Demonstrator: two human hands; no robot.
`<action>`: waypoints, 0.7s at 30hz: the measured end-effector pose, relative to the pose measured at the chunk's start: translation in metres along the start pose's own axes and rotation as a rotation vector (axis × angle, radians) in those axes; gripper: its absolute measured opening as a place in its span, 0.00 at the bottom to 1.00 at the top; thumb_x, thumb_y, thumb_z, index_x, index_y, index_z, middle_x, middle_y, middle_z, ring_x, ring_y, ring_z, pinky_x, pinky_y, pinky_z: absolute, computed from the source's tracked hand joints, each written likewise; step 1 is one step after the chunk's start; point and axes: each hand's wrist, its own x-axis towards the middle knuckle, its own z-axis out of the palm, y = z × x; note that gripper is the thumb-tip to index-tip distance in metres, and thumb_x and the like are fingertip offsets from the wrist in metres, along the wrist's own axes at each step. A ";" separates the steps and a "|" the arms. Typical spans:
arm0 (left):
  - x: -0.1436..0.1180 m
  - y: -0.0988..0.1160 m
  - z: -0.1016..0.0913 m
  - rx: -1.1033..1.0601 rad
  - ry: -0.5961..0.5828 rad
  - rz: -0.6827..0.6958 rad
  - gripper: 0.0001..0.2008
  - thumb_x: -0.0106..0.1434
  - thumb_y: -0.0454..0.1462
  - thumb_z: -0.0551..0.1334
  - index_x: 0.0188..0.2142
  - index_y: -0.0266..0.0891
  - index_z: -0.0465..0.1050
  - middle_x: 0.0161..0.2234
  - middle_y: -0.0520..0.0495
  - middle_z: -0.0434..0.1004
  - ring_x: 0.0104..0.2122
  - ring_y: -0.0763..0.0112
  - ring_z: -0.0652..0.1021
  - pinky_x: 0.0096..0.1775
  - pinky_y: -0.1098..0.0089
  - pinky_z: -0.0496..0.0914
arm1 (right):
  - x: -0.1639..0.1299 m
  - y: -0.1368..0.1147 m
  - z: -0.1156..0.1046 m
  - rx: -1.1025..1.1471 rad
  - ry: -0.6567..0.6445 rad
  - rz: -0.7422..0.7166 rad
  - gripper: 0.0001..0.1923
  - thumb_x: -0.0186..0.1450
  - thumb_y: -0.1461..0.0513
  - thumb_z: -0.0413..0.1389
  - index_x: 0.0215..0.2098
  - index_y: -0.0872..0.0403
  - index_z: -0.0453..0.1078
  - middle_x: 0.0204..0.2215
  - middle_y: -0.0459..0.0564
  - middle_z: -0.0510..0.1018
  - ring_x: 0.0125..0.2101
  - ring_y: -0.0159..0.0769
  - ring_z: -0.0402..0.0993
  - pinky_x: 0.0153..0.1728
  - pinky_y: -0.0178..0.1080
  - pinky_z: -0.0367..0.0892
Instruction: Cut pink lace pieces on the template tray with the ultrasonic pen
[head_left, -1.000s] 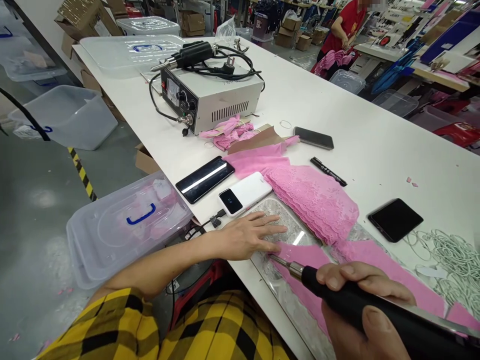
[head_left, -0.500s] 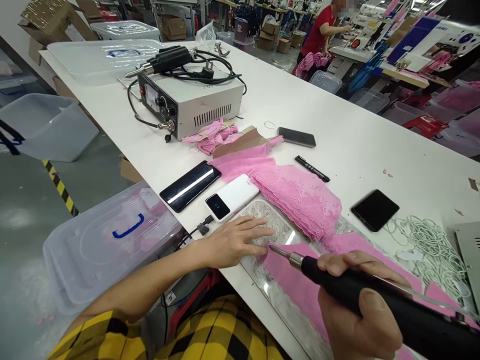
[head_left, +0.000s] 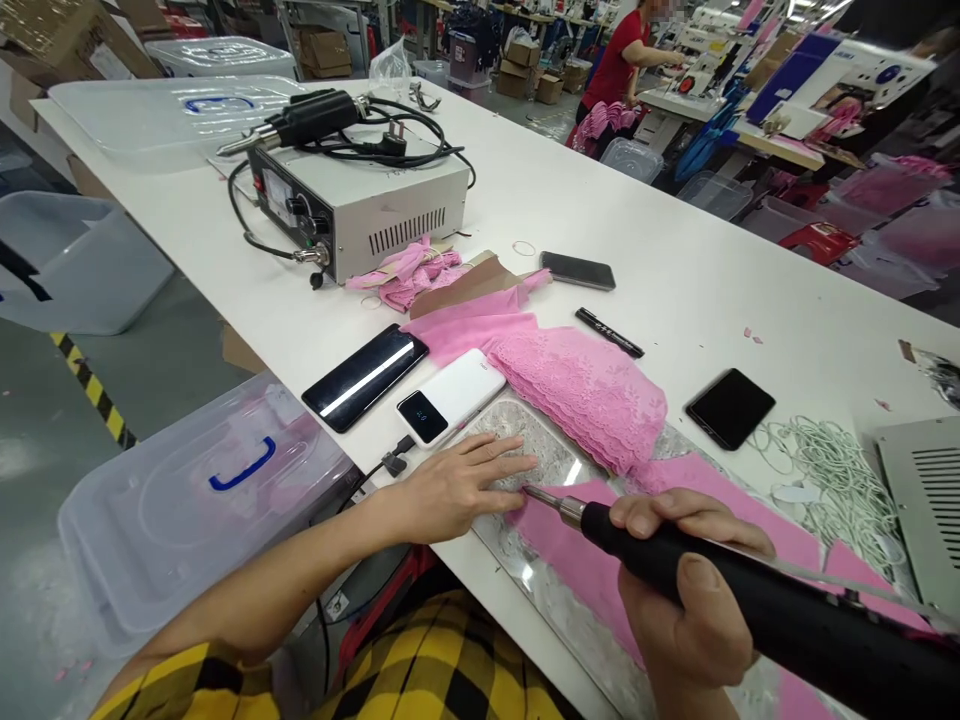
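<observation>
Gripping the black cutting tool [head_left: 750, 610] in your right hand [head_left: 686, 610], you set its metal tip on the pink fabric strip [head_left: 570, 550] lying on the glass plate [head_left: 555, 460] at the desk's [head_left: 675, 250] near edge, while your left hand [head_left: 450, 490] lay flat, fingers spread, pressing just beside the tip.

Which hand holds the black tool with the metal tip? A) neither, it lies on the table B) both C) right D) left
C: the right hand is wrapped around the black tool, its metal tip at the edge of the pink fabric, while the left hand lies flat beside it.
</observation>
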 end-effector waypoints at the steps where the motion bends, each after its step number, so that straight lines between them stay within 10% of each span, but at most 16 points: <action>1: 0.000 0.000 0.000 0.002 0.010 0.003 0.24 0.55 0.21 0.54 0.47 0.40 0.76 0.63 0.44 0.65 0.66 0.56 0.61 0.62 0.53 0.63 | 0.001 -0.001 0.000 0.002 0.013 0.006 0.06 0.58 0.64 0.56 0.35 0.53 0.69 0.32 0.45 0.73 0.25 0.30 0.70 0.28 0.42 0.72; 11: 0.012 0.021 -0.003 -0.054 0.174 0.035 0.22 0.62 0.22 0.52 0.52 0.34 0.72 0.53 0.40 0.76 0.59 0.61 0.71 0.57 0.57 0.71 | 0.029 -0.020 -0.050 -0.064 0.413 0.007 0.07 0.48 0.63 0.55 0.28 0.53 0.70 0.27 0.44 0.71 0.22 0.29 0.66 0.23 0.39 0.69; 21: 0.067 0.053 0.031 0.041 0.058 0.084 0.18 0.64 0.28 0.55 0.52 0.30 0.71 0.57 0.36 0.72 0.58 0.54 0.72 0.59 0.57 0.68 | 0.027 -0.014 -0.061 -0.057 0.410 -0.029 0.07 0.52 0.63 0.57 0.31 0.52 0.71 0.30 0.44 0.73 0.23 0.29 0.68 0.26 0.39 0.71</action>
